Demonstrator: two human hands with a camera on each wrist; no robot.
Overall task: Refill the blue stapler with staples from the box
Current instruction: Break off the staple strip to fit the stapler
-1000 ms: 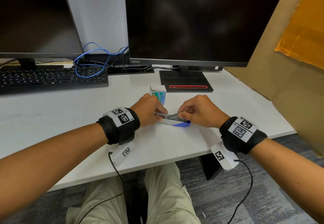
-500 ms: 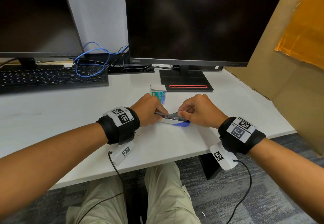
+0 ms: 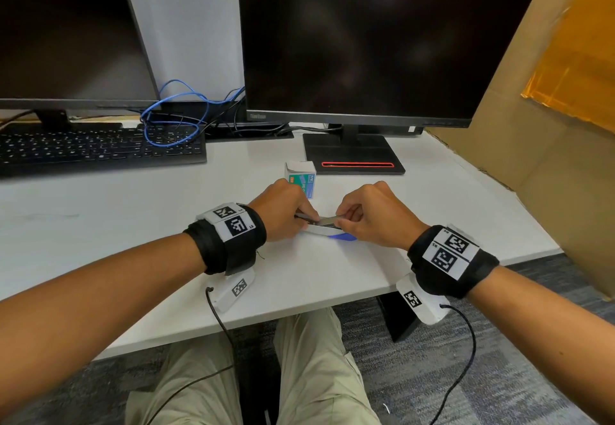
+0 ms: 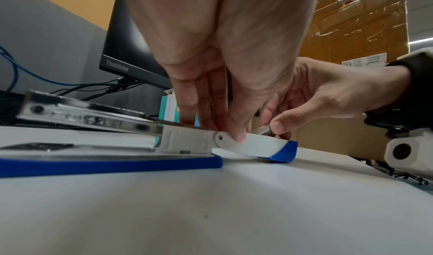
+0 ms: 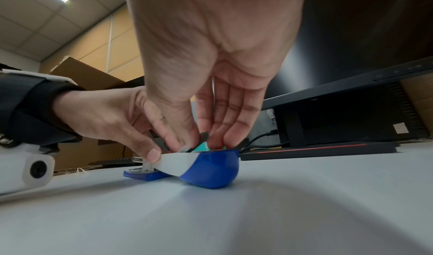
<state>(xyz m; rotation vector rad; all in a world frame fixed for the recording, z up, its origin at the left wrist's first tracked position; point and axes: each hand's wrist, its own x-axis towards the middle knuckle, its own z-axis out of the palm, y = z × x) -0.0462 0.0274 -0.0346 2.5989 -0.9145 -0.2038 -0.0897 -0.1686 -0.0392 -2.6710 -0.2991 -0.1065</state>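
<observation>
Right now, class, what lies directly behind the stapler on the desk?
A staple box stands behind the stapler, with a monitor stand farther back. The left hand covers the box's lower corner; its contents are hidden.

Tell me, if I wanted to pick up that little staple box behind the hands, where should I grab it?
Probably by its two long side walls, coming from above. The staple box lies flat on the desk with its end flap open towards the monitor stand, so pinching the ends could crush the flap or spill staples. Reach from the monitor side, since the left hand sits just in front of it.
</observation>
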